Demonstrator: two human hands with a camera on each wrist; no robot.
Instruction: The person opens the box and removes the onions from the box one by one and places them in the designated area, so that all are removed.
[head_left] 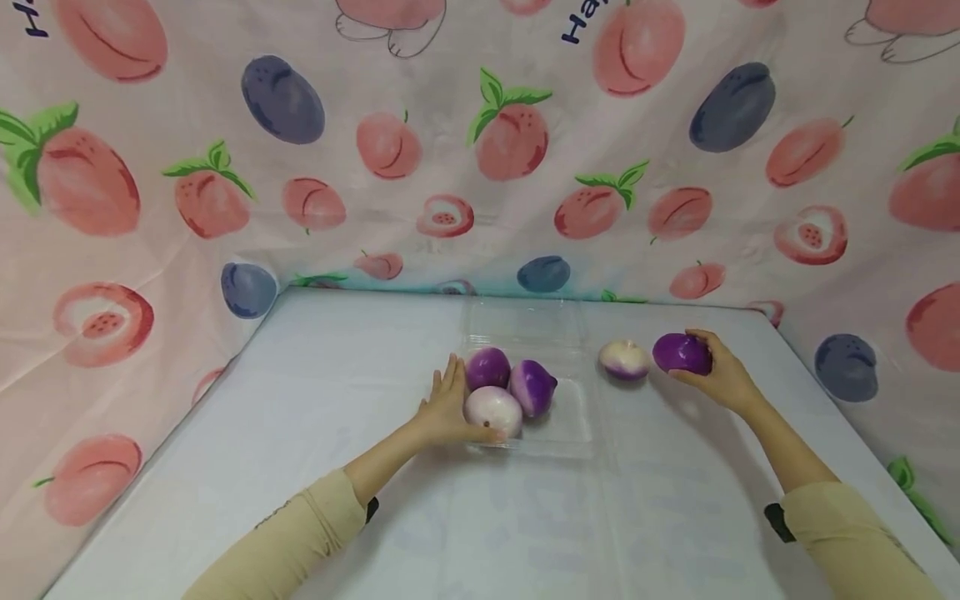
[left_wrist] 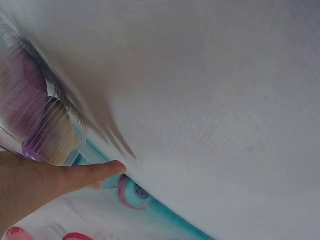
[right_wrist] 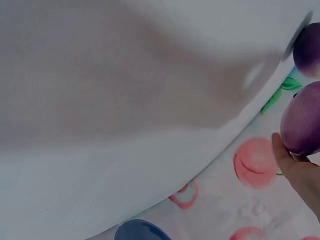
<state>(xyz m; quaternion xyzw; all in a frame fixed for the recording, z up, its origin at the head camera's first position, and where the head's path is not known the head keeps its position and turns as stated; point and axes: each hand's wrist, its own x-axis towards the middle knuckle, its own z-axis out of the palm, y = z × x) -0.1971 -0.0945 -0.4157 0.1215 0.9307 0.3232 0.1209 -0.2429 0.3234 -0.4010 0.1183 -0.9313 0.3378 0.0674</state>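
A clear plastic box (head_left: pixel 573 417) lies on the table with its lid (head_left: pixel 525 321) folded open toward the back. In its left part sit three glossy round vegetables: a purple one (head_left: pixel 487 368), a purple-and-white one (head_left: pixel 533 388) with a pointed tip, and a mostly white one (head_left: pixel 492 408). My left hand (head_left: pixel 447 412) rests at the box's left side, fingers extended, thumb along the front by the white vegetable. My right hand (head_left: pixel 720 371) grips another round purple vegetable (head_left: pixel 678 353) between thumb and fingers. Left of it stands a white vegetable with purple underside (head_left: pixel 624 360).
The table (head_left: pixel 337 375) has a white cover. A fruit-print cloth (head_left: pixel 450 83) hangs behind it and along both sides, meeting the table's back edge just beyond the lid.
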